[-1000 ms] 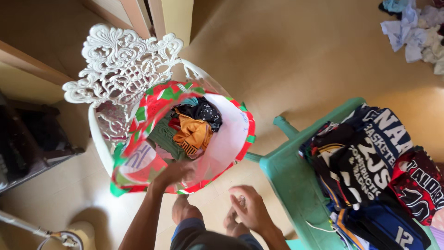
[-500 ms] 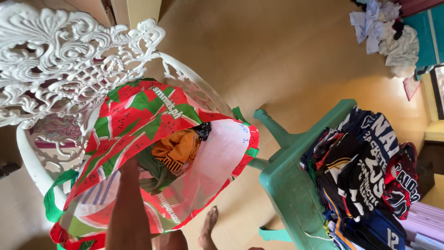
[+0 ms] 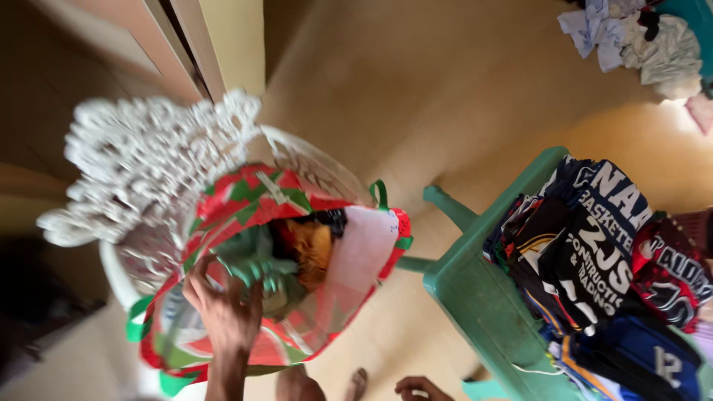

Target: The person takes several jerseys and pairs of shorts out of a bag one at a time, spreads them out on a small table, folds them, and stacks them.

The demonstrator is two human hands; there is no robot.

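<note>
The left hand point(image 3: 223, 315), buried in the bag point(image 3: 356, 252) half a second ago, has come up clutching a green garment point(image 3: 256, 267) at the rim's 8 o'clock. The right hand point(image 3: 420, 388) shows again at 6 o'clock.

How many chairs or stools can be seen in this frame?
2: a white ornate chair at left, holding the watermelon-print bag, and a green plastic one at right under stacked clothes. Others may lie outside the frame.

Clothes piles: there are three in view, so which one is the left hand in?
The left hand pulls a green garment from the pile inside the watermelon-print bag on the white chair.
</note>
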